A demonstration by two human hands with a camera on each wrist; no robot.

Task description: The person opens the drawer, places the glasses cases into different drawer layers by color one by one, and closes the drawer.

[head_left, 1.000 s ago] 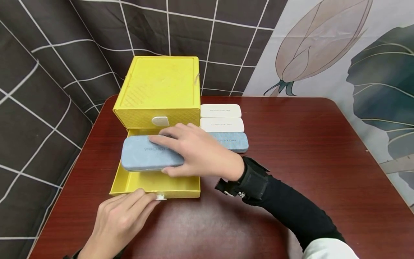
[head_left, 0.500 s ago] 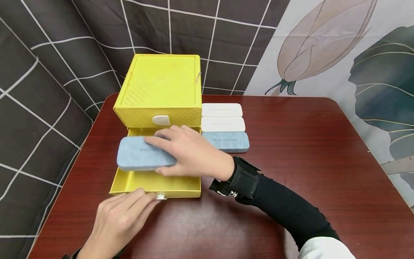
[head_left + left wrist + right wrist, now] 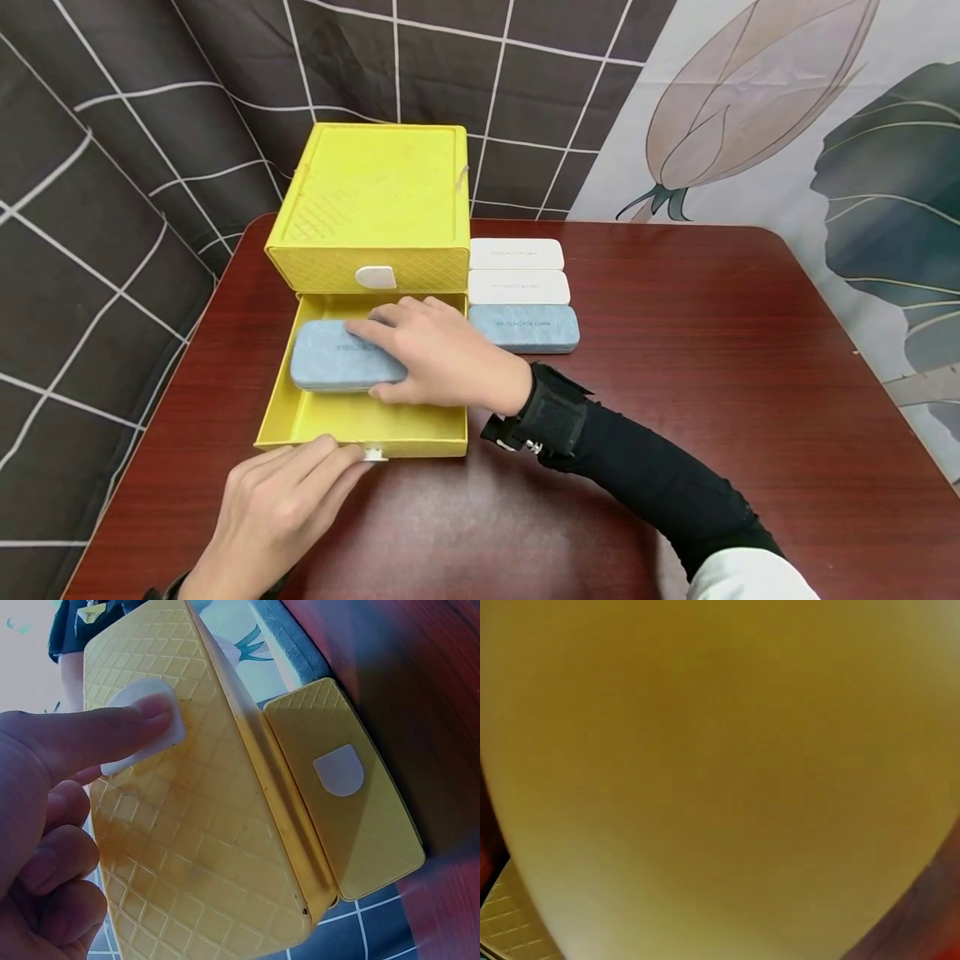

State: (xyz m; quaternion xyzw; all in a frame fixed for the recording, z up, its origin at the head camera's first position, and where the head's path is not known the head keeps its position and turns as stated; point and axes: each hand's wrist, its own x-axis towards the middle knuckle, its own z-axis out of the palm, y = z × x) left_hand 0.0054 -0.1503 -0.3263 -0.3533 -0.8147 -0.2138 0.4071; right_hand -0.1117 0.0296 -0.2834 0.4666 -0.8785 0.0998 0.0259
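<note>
My right hand [image 3: 442,358] grips a light blue glasses case [image 3: 330,358] from above, thumb on its near side and fingers across its top. The case lies low inside the pulled-out lower drawer [image 3: 420,447] of a yellow box [image 3: 375,187]. At the drawer's front, my left hand [image 3: 277,500] pinches the white pull tab [image 3: 374,455]. The left wrist view has the thumb on this tab [image 3: 171,735], with the other fingers curled below. A blurred yellow surface [image 3: 720,765] fills most of the right wrist view and hides the right hand's fingers.
To the right of the box, a second blue case [image 3: 525,328] and two white cases [image 3: 517,287] lie in a row on the red-brown table [image 3: 712,358]. The upper drawer, with its white tab [image 3: 375,277], is closed. A dark checked cloth [image 3: 90,275] hangs close at the left.
The blue case first moved left over the drawer, then down into it with my right hand and slightly back right. My left hand has stayed at the tab.
</note>
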